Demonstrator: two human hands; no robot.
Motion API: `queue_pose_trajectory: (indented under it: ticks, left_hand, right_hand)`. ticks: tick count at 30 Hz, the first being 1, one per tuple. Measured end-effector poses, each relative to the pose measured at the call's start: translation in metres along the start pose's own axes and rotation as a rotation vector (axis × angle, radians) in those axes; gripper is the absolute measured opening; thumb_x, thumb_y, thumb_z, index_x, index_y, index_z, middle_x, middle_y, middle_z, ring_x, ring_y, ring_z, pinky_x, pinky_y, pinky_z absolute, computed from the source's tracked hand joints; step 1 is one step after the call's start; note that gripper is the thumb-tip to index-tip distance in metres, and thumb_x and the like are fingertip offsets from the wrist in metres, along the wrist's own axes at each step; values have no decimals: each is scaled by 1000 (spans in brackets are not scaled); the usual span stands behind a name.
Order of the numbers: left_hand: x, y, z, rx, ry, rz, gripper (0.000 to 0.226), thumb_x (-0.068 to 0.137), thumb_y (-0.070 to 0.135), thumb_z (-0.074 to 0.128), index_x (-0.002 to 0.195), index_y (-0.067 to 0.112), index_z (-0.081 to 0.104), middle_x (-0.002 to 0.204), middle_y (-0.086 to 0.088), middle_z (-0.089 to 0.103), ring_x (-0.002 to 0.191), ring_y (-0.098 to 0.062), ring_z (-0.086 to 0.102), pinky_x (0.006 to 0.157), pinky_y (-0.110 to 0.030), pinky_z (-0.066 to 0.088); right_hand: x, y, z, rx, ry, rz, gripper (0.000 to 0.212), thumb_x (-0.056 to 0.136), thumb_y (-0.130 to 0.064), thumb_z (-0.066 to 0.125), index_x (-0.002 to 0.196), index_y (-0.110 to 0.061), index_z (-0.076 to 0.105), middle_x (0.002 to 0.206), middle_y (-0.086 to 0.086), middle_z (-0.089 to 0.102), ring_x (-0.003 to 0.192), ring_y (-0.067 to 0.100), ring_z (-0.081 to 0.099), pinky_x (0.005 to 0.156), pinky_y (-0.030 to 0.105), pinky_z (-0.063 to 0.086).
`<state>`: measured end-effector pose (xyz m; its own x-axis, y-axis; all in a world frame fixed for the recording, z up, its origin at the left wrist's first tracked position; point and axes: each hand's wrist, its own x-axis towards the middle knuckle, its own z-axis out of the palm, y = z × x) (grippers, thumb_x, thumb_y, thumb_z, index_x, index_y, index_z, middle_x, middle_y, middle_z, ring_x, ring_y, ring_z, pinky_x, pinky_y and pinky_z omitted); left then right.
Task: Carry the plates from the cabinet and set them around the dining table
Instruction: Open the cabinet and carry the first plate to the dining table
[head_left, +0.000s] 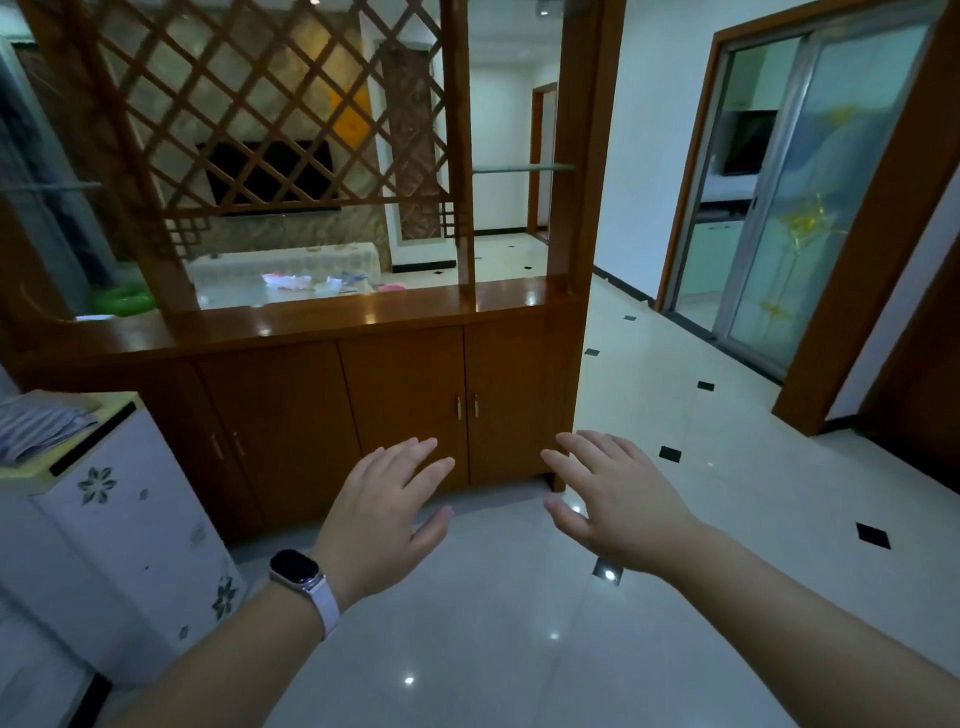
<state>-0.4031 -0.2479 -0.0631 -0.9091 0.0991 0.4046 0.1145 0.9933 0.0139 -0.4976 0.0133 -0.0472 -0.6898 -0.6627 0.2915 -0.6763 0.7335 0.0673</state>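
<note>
This is a lived-in home, seen from a dining or hall area. A polished wooden cabinet (405, 395) with shut doors carries a lattice screen (270, 119) that divides off a sitting room, where a wall-mounted television (270, 176) hangs above a cloth-covered unit (291, 260). Glossy white floor tiles (675, 467) with small black diamond insets run to a sliding glass door (810, 187) with a kitchen behind it, and a small flower-patterned appliance (119, 540) with folded striped cloth (41, 423) on top stands at the left.
</note>
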Motion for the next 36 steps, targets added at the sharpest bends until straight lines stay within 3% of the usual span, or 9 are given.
queue_pose_trajectory:
  ticks: [16, 21, 31, 36]
  left_hand:
    - [226, -2, 127, 83, -94, -59, 51, 90, 53, 41, 133, 29, 53, 141, 3, 52, 132, -18, 46, 108, -39, 28]
    - [258, -18, 152, 136, -153, -69, 51, 89, 55, 38, 130, 32, 55, 138, 4, 56, 128, -18, 52, 104, -40, 32]
    - [328, -88, 220, 3, -140, -84, 50, 90, 51, 42, 130, 26, 58, 138, 0, 56, 128, -21, 51, 105, -42, 36]
    - [378, -149, 264, -54, -124, -117, 48, 90, 50, 43, 132, 29, 55, 140, 3, 52, 131, -18, 46, 109, -40, 29]
  right_hand:
    - [168, 201, 100, 75, 8, -87, 55, 92, -55, 39, 134, -22, 54, 136, 5, 58, 128, 27, 51, 105, 44, 40]
    - [201, 223, 122, 106, 9, -90, 54, 91, -54, 40, 132, -22, 56, 134, 4, 60, 126, 26, 53, 104, 44, 42]
    - [296, 230, 188, 101, -23, -93, 51, 90, -52, 44, 124, -19, 62, 127, 6, 64, 119, 28, 58, 101, 45, 45]
    - [372, 234, 223, 71, -67, -45, 51, 92, -55, 41, 127, -23, 60, 131, 3, 63, 123, 25, 56, 104, 45, 43]
